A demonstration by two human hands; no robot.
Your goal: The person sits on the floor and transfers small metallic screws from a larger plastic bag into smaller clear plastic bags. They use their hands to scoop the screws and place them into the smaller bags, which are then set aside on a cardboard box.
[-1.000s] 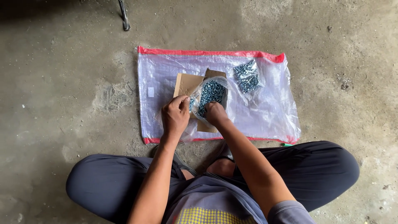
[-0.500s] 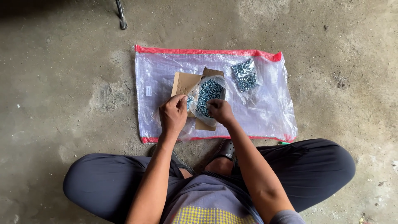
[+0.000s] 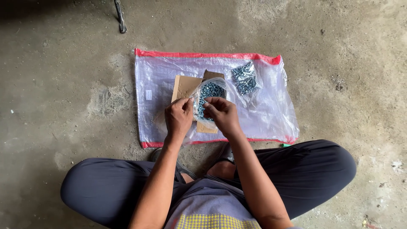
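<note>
Both hands' grip (image 3: 199, 111) shifted slightly, now pinching screw bag (image 3: 207, 94) between them, above cardboard (image 3: 184, 87).

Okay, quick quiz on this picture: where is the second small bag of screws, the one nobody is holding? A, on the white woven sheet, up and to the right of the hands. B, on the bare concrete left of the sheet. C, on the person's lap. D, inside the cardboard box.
A: the loose bag of screws lies on the white woven sheet, up and right of the right hand and left hand, which both grip the other clear bag of screws.

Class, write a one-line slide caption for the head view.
Both hands hold a clear bag of screws above cardboard.
</note>
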